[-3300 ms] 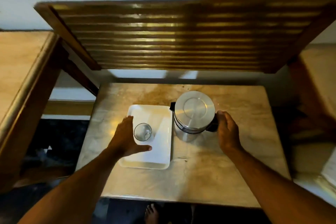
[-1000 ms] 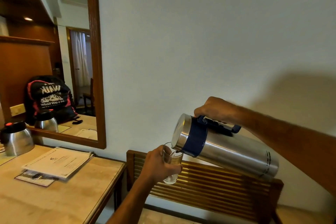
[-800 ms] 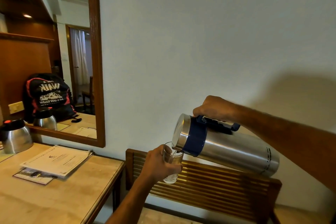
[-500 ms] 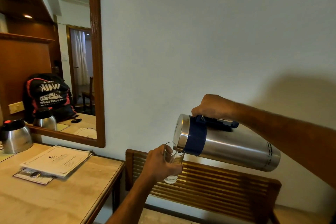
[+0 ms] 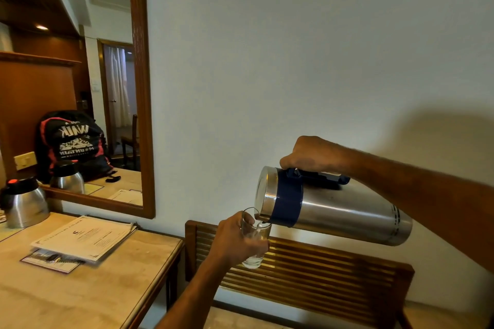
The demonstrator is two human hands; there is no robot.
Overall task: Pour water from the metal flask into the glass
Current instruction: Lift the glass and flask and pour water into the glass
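Note:
The metal flask (image 5: pixel 342 211), steel with a dark blue collar and handle, is held in the air and tipped nearly level, its lid end to the left. My right hand (image 5: pixel 312 155) is closed around the blue handle on top. Its spout rests just over the rim of the clear glass (image 5: pixel 255 238), which my left hand (image 5: pixel 235 242) grips from the left and holds upright. A thin stream of water runs into the glass, and a little water sits at its bottom.
A slatted wooden rack (image 5: pixel 307 270) stands below the hands against the white wall. At left, a desk (image 5: pixel 80 288) carries papers (image 5: pixel 83 238) and a second steel jug (image 5: pixel 22 203). A wood-framed mirror (image 5: pixel 141 88) hangs above it.
Since 3.3 s ago, both flask and glass were lifted off the table and tray. Over the last second, the flask's base rose, tipping it closer to level; the glass stayed put.

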